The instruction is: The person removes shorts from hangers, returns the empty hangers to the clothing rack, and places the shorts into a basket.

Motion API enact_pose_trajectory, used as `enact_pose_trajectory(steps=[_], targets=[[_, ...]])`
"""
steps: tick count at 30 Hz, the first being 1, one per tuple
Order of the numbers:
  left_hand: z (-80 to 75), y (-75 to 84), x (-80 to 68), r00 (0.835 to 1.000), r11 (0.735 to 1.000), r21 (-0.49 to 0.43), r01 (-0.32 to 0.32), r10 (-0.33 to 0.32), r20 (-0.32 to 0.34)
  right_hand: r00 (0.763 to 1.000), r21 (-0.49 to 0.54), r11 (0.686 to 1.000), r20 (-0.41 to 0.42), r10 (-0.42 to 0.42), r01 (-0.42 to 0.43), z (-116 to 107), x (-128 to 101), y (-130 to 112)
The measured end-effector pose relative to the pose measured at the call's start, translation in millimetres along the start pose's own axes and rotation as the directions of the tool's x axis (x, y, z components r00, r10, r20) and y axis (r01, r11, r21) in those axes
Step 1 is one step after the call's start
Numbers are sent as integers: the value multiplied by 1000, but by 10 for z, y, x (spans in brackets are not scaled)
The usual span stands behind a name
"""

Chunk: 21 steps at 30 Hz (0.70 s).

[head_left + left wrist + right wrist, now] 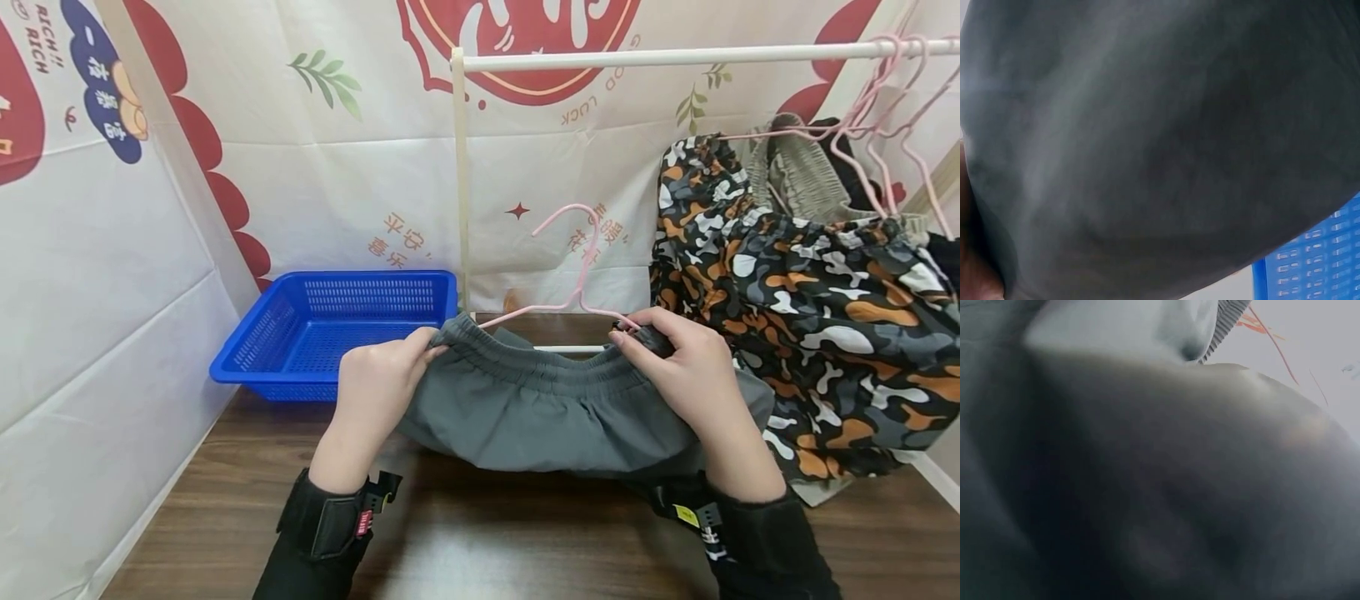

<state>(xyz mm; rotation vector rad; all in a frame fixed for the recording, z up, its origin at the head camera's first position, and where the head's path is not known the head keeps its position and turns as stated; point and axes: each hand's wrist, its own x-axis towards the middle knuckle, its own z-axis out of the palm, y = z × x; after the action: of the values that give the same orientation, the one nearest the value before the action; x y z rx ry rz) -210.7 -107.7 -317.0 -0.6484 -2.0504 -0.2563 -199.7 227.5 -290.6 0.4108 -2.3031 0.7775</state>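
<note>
A pair of grey shorts (540, 408) with an elastic waistband is held up over the brown table (480, 533). My left hand (378, 387) pinches the waistband at its left end. My right hand (678, 358) grips the right end, along with the arm of a pink hanger (573, 283) that rises behind the waistband. Grey cloth (1160, 144) fills the left wrist view, and the same cloth (1147, 487) covers most of the right wrist view, so neither shows the fingers.
A blue plastic basket (262, 354) sits at the back left of the table; its corner (1310, 256) shows under the cloth. A white rail (675, 57) carries camouflage shorts (810, 333) and other clothes on pink hangers (877, 108) at right. White printed sheeting walls the left and back.
</note>
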Motion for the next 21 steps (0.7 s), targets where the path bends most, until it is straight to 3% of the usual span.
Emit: enact_pose_trajectory(steps=[15, 21], targets=[[8, 85, 10, 1000, 1000, 6, -6, 5, 19, 998, 7, 1000, 57, -9, 9, 148, 39, -99], [22, 100, 14, 999, 1000, -4, -14, 14, 30, 996, 1, 1000, 87, 29, -29, 209, 74, -159]])
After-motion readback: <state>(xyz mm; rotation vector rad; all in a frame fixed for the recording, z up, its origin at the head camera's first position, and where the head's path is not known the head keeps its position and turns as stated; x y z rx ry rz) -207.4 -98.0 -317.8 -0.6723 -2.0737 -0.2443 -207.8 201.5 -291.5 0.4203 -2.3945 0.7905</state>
